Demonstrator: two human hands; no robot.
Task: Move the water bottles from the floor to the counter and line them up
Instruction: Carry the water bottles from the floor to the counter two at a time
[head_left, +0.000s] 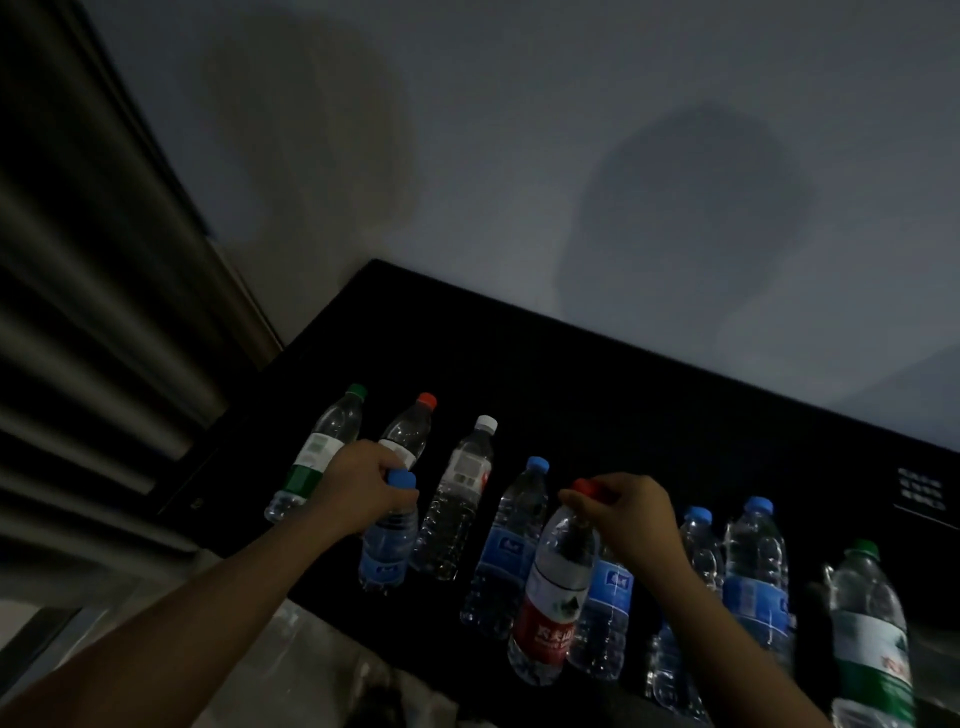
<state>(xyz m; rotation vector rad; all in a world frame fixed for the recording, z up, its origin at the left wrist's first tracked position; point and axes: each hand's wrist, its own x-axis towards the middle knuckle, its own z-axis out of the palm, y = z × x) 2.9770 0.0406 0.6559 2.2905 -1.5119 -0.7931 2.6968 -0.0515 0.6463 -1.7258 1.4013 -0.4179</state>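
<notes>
- A pleated curtain (78, 312) hangs down the left side, against a plain grey wall (519, 130) that carries soft shadows.
- The black tabletop (571, 374) runs from the curtain's edge out to the right, with a row of water bottles standing along it.
- The first green-capped bottle (322, 452) stands at the left end of the row, nearest the curtain.
- Just right of it is the far red-capped bottle (410, 426), its lower half hidden behind the left hand (363, 483).
- That hand's grip is closed round the neck of a small blue-capped bottle (387, 556), which sits nearer than the row, by the tabletop's near edge. Whether its base rests on the surface is unclear.
- The white-capped bottle (462, 493) is next, close beside the held one.
- A tall blue-capped bottle (511, 545) follows.
- The right hand (634, 514) pinches the red cap of a red-labelled bottle (556, 587), held in front of the row. I cannot tell whether it touches the tabletop.
- It covers part of a half-hidden blue-labelled bottle (605, 613), whose top is lost behind the right hand.
- Beyond the wrist come a third blue-capped bottle (696, 551) and a fourth blue-capped bottle (756, 571), side by side.
- The last green-capped bottle (867, 634) stands at the right end, nearest the camera.
- Some white print (919, 493), too blurred to read, marks the tabletop at the far right.
</notes>
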